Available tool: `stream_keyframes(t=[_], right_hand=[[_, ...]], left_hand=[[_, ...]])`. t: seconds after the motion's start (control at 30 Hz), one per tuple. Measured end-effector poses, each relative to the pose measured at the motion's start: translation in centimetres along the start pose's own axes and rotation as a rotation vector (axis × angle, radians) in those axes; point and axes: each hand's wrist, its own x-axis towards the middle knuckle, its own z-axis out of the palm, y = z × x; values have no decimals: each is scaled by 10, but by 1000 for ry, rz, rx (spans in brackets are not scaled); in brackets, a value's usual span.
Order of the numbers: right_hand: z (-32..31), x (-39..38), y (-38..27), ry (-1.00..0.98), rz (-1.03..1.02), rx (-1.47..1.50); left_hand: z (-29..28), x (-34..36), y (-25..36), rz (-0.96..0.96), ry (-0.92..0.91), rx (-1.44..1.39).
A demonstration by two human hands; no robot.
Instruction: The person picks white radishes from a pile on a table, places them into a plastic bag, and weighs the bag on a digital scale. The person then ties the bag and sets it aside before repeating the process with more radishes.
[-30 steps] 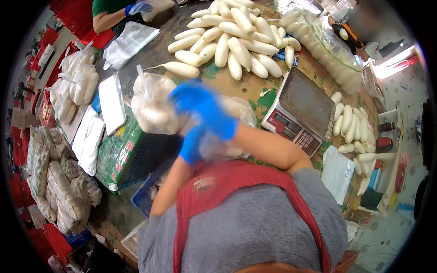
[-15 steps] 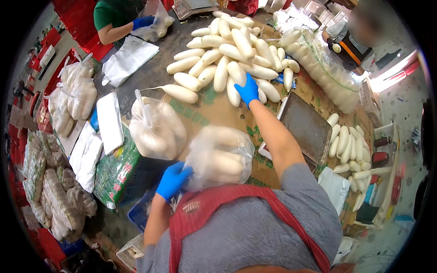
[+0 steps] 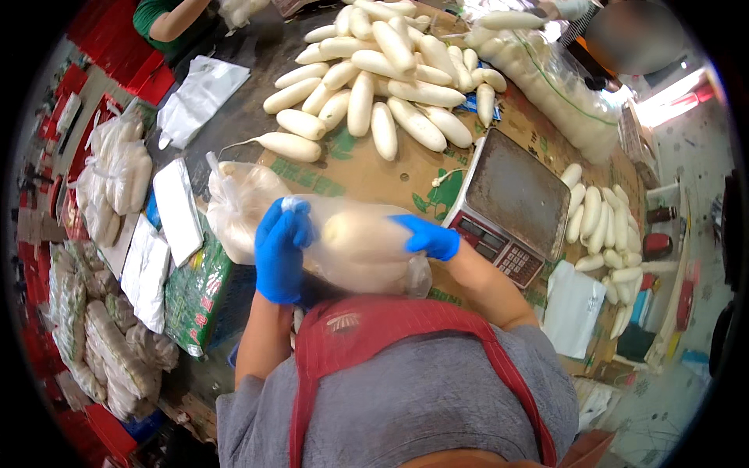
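Between my hands lies a clear plastic bag (image 3: 367,261) with white radishes in it, near my apron. My left hand (image 3: 279,251) is closed with fingers bunched on the bag's left end, where the plastic gathers. At the other end, my right hand (image 3: 429,237) grips the bag's side, its fingertips partly hidden by blurred plastic. A second filled bag (image 3: 238,207) stands just left, partly behind my left hand. Beyond them a heap of white radishes (image 3: 363,93) covers the far middle of the table.
A digital scale (image 3: 511,195) sits right of the bag. Farther right are more radishes (image 3: 597,222) and a flat plastic bag (image 3: 573,308). Empty bags (image 3: 181,210) lie left on a green package (image 3: 199,300). A person holds a radish (image 3: 511,20) over a long filled bag (image 3: 546,93).
My right hand has come back from the heap to the bag, and a radish it touched there is gone from the heap. My left hand has risen and closed on the bag's end.
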Motion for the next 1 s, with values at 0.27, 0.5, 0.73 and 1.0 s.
stream_keyframes(t=[0.27,0.5,0.73,1.0], right_hand=[[4,10,11,307,-70,-1338],[-133,108,-16,1046,11,-1153],[-163,105,30,976,-43,-922],[-9,-25,-92,114,12,-368]], left_hand=[[-18,-21,18,-146,-77,-62],[-13,-28,19,-183,-157,-153],[-23,-32,13,-214,-80,-402],[-24,-16,8,-178,-172,-410]])
